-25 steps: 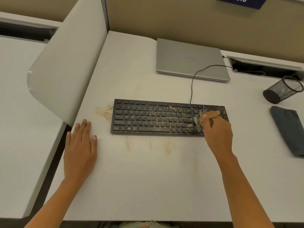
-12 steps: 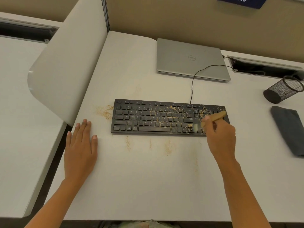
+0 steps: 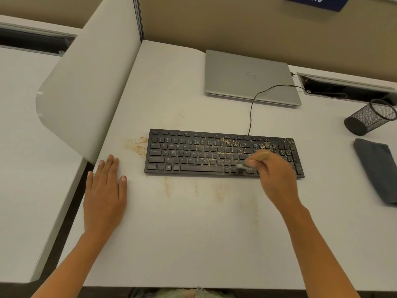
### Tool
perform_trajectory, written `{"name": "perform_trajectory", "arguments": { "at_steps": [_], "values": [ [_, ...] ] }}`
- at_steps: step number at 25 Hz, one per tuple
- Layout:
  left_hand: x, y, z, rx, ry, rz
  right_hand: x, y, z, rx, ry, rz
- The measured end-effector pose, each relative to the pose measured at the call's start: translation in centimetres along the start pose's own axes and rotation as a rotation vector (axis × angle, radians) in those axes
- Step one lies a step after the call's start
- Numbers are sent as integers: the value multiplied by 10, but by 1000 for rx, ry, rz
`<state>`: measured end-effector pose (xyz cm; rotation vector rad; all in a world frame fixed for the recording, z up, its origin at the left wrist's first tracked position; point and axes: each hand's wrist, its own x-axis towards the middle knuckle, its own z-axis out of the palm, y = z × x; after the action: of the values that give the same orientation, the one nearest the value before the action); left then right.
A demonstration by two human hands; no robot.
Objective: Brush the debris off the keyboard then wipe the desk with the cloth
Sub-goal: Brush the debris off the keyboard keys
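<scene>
Roughly centred on the white desk, a black keyboard lies flat, its cable running up toward twelve o'clock. Tan debris speckles the keys, thickest across the right half toward three o'clock; the left half looks mostly clean. The right hand is curled around the wooden handle of a small brush. Its bristles are blurred and touch the bottom key rows just right of the space bar.

More crumbs lie on the desk itself: a patch just beside the keyboard's short edge at nine o'clock, and faint streaks below its front edge at six o'clock. The left hand rests palm down with straight fingers at about eight o'clock from the keyboard, holding nothing.

A folded grey cloth lies untouched at three o'clock, well apart from the keyboard. A closed silver laptop sits at twelve o'clock and a tipped mesh pen cup at two o'clock.

Brushing appears under way and perhaps half done. The right-hand keys need clearing, and wiping the desk has not begun.
</scene>
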<state>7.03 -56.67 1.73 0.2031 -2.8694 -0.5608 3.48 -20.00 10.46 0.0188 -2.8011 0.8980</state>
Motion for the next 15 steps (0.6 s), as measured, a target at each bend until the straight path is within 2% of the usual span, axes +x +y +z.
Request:
{"name": "perform_trajectory", "arguments": {
  "at_steps": [6, 8, 10, 12, 15],
  "values": [
    [0, -2, 0, -1, -3, -5, 2, 6, -13, 162, 165, 196],
    [0, -2, 0, 1, -2, -7, 2, 2, -9, 58, 208, 262],
    [0, -1, 0, 1, -6, -5, 0, 4, -7, -63, 177, 323],
    [0, 0, 0, 4, -2, -2, -4, 6, -9, -96, 171, 344],
    [0, -1, 0, 5, -1, -2, -10, 3, -10, 22, 237, 300]
  ]
}}
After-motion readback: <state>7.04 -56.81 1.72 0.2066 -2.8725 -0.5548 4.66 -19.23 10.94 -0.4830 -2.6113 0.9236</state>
